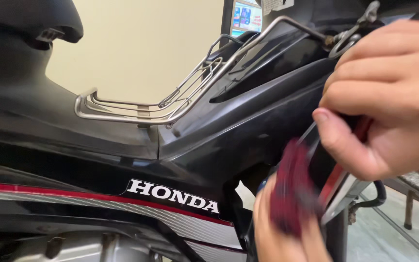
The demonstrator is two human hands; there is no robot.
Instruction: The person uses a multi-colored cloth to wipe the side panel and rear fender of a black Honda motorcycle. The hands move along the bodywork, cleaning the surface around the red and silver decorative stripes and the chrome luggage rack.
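Panel edge: the glossy black side panel of a motorbike, at its front lip on the right of the view, is pinched by the right hand
Right fingers: the thumb presses from below and the curled fingers wrap over the top, clamped together on the panel's lip
Left fingers: the left hand sits low, closed around a dark red handle, blurred; what tool it belongs to cannot be told
Handling: the panel looks like thin, stiff plastic, light but likely to crack if bent hard; its gloss would make it slippery, so the rolled lip seems the surest place to hold
Edges: a chrome and red trim strip runs down just beside the grip, and a panel seam stands well to the left
Above: a steel wire rack spans the leg well, and a metal hook sits close to the right knuckles
Open room: space is tight between the two hands; open floor shows lower right, and a plain cream wall lies behind
Below: a silver and red stripe crosses the lower body
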